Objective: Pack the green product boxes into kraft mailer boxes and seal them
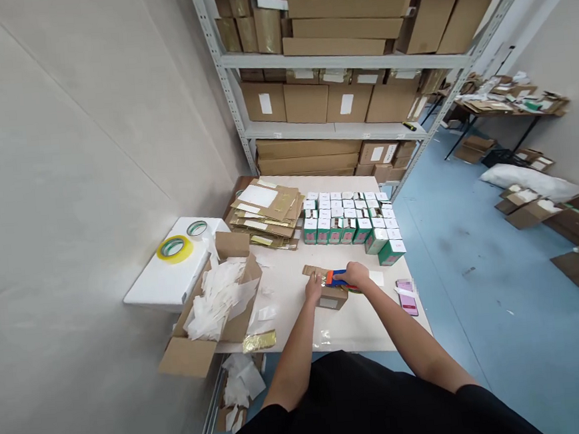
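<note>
A small cardboard box [332, 299] with a white label on its near side sits on the table. My left hand [314, 287] grips its left end, fingers bent over the top edge. My right hand [355, 276] is wrapped round a blue and orange tape dispenser [332, 278], which is over the top of the box. An upright cardboard flap [312, 269] shows behind my left hand. Just right of the dispenser lies a white paper [376, 278], partly covered by my right forearm.
Rows of green-and-white boxes [337, 230] stand at the back of the table [297, 316], beside stacked flattened cardboard [268, 202]. At left, an open carton [252, 280] holds white paper scraps. Tape rolls [174, 249] lie on a white surface. A pink phone [407, 299] lies at right.
</note>
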`<move>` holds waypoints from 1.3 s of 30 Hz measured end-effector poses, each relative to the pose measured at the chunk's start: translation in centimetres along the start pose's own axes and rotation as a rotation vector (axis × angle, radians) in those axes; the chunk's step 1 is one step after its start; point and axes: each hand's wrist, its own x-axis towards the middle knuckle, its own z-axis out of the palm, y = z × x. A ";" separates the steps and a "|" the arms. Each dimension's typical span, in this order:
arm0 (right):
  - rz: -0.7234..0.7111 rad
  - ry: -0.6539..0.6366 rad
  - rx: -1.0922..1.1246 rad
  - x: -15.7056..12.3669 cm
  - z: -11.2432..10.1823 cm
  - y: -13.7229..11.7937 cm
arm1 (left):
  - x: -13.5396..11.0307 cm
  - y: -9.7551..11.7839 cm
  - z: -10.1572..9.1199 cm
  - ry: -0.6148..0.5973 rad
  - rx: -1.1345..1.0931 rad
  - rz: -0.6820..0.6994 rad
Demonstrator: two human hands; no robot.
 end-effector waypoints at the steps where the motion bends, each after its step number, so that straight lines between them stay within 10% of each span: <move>1: 0.006 -0.014 0.008 0.1 -0.2 1.1 | -0.2 0.3 0.7 -0.013 0.008 -0.016; 10: 0.036 -0.009 -0.044 0.0 -1.0 10.2 | -2.2 1.8 2.6 -0.001 0.112 -0.044; 24: 0.080 -0.014 -0.013 -1.4 0.7 15.2 | -1.9 0.6 2.1 0.005 0.112 -0.040; 39: -0.136 -0.058 0.151 0.1 5.5 -2.5 | 2.4 -3.5 -10.8 0.172 0.029 -0.044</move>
